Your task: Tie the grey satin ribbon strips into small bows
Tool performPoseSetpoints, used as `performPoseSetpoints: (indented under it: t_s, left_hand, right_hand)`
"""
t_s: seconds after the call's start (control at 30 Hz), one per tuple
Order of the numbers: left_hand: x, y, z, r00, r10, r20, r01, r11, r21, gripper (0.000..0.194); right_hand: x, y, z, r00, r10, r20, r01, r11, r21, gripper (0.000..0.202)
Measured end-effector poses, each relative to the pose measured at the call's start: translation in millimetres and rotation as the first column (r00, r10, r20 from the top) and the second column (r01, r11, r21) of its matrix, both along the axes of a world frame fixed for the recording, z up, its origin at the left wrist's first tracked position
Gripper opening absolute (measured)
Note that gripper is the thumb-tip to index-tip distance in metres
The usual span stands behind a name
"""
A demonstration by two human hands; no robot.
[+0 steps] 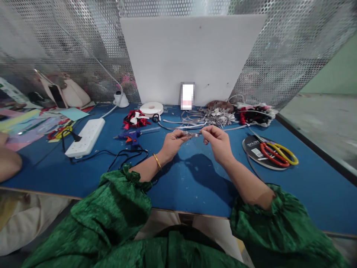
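Both hands meet above the middle of the blue table (pixel 178 186). My left hand (pixel 173 143) pinches a small grey ribbon (pixel 192 134) that looks folded or looped. At the ribbon's right end, my right hand (pixel 217 141) is closed, thumb and forefinger together on it. The fine shape of the ribbon is too small to make out. Just behind the hands lies a heap of grey ribbon pieces (pixel 220 117) with loose strands (pixel 192 118). A blue glue gun (pixel 131 137) rests left of my left hand.
Right: scissors (pixel 279 154) on a black ribbon spool (pixel 252 149); red and white bows (pixel 255 113) behind. Left: a white power strip (pixel 86 137), cords, more bows (pixel 136 118), a white ribbon roll (pixel 151 108). A phone (pixel 187 96) leans on a white board (pixel 192 56). Another person's arm (pixel 8 162) is far left.
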State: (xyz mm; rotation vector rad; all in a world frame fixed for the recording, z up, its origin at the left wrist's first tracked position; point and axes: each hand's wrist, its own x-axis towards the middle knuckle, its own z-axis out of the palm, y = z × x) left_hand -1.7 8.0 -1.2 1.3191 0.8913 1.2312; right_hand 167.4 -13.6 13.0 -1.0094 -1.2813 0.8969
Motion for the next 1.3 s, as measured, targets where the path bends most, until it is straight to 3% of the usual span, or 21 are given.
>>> performPoseSetpoints:
  t_s: [0.17,0.43,0.67,0.77,1.07,1.2,1.3]
  left_hand:
    - [-3,3,-4.0,0.998,0.015,-0.069,-0.008,0.995,0.102,0.010]
    - [-2,3,-3.3,0.997,-0.005,-0.071,0.014,0.991,0.131,0.013]
    - [-2,1,-2.9,0.997,-0.042,-0.068,0.049,0.994,0.103,0.023]
    - [-2,2,-4.8,0.994,-0.063,-0.090,0.075,0.989,0.127,0.024]
    - [-3,2,-6.6,0.973,-0.059,-0.222,0.101,0.978,0.181,0.028]
    - [-3,1,-4.2,0.973,-0.055,-0.223,0.096,0.979,0.181,0.028]
    - [-3,0,-2.4,0.966,-0.050,-0.255,0.102,0.976,0.193,0.027]
  right_hand:
    - [2,0,-2.4,0.989,0.023,0.145,-0.036,0.995,0.090,0.010]
    - [-1,-4,-4.5,0.881,-0.046,0.471,-0.085,0.964,0.252,0.006]
    - [-1,-12,-4.2,0.601,-0.296,0.742,-0.083,0.901,0.427,0.014]
    - [-1,-12,-3.5,0.543,-0.361,0.758,-0.077,0.877,0.474,0.016]
    - [-3,-10,-6.4,0.589,-0.305,0.749,-0.033,0.917,0.399,0.016]
    - [-4,-10,-6.1,0.653,-0.233,0.720,-0.029,0.943,0.332,0.017]
    - [-5,-9,-7.1,0.756,-0.171,0.632,0.016,0.970,0.244,0.010]
